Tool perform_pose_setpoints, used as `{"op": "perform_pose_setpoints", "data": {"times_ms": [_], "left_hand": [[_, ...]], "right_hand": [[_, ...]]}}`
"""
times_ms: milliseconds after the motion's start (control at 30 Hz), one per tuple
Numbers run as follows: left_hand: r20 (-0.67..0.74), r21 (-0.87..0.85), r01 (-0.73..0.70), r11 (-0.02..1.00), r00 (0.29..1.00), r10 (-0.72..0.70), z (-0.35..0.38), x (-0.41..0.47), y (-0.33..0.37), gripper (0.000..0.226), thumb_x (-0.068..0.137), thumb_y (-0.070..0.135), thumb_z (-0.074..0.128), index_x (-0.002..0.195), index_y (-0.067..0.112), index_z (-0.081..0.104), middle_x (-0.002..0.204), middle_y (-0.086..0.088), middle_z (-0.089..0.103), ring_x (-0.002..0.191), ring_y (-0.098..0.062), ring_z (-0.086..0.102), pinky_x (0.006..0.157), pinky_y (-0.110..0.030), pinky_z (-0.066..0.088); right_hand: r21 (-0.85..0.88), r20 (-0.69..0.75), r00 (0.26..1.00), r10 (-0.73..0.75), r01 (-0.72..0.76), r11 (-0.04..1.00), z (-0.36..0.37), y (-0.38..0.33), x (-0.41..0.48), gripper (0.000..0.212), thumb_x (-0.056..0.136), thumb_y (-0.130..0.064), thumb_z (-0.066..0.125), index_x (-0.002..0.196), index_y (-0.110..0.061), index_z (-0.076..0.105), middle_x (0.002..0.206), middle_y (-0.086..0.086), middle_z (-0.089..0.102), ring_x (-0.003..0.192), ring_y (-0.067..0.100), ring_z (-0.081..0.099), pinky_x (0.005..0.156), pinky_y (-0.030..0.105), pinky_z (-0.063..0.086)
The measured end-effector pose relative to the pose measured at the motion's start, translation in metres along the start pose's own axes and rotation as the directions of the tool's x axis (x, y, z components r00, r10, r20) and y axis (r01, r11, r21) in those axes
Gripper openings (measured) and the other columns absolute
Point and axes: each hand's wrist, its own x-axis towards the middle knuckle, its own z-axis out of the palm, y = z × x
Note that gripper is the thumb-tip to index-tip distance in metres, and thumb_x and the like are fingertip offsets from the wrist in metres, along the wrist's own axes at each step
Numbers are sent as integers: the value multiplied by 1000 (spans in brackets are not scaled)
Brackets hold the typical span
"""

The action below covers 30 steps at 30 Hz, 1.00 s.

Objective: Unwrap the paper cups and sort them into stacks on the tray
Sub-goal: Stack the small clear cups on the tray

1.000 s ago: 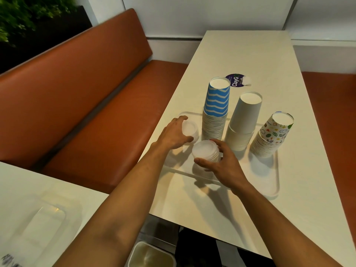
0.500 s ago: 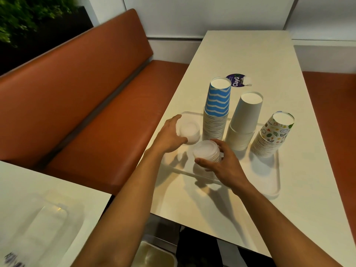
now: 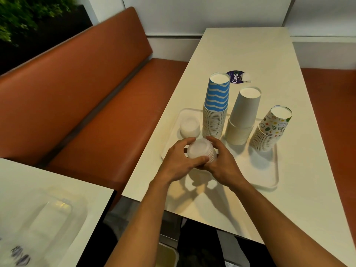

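Note:
A white tray (image 3: pixel 269 182) lies on the cream table. On it stand three upside-down cup stacks: blue-and-white zigzag cups (image 3: pixel 216 105), plain white cups (image 3: pixel 243 116) and cups with a colourful print (image 3: pixel 270 130). A short stack of small white cups (image 3: pixel 190 127) sits at the tray's far left. Both hands grip another short stack of small white cups (image 3: pixel 200 150) over the tray's near left part. My left hand (image 3: pixel 180 162) wraps it from the left and my right hand (image 3: pixel 224 163) from the right.
A round dark "ClayG" label (image 3: pixel 236 77) lies on the table beyond the stacks. An orange bench (image 3: pixel 86 97) runs along the left. A second table (image 3: pixel 38 209) at lower left carries clear plastic wrapping (image 3: pixel 54 218). A bin (image 3: pixel 165 255) stands below the table edge.
My left hand let go of the small stack at the tray's far left and came over to join my right hand on the other small stack.

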Motion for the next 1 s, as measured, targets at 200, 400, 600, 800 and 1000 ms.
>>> {"op": "perform_pose_setpoints", "data": {"times_ms": [200,400,600,800,1000], "left_hand": [[-29,-27,0,1000,1000,0,-6,-1,1,78,75,43,90,144,29,56,133,11,63,113,-11,64,97,-37,59],[-87,-23,-21,1000,996,19,-8,4,2,71,80,42,86,143,27,58,135,10,63,112,-12,64,94,-34,60],[-66,-27,-19,999,998,17,-8,9,0,70,79,43,87,141,26,60,133,8,66,112,-14,66,93,-35,61],[-213,63,-59,996,975,71,-25,45,10,70,76,47,88,137,24,61,132,7,63,111,-14,63,92,-33,58],[-192,370,-5,929,978,81,-28,100,13,74,81,44,85,145,26,52,150,1,50,134,-22,50,98,-31,40]], "right_hand": [[-8,-6,1000,12,-12,1000,-1,-4,1,94,68,-23,96,148,-27,47,139,-2,59,124,24,59,107,46,52],[-6,-3,1000,23,-23,1000,-4,-11,4,91,74,-27,94,150,-28,44,142,-1,57,124,24,58,105,44,54],[-22,-5,999,33,-33,999,-4,-10,5,92,72,-29,95,149,-27,45,141,-3,57,123,23,58,103,41,54],[-25,-30,998,62,-63,998,-7,-9,6,95,68,-37,95,149,-27,46,144,-2,54,129,24,54,110,50,49],[-2,-30,996,78,-78,997,-12,-12,7,91,73,-31,94,149,-25,45,148,0,52,134,27,50,113,52,47]]}}
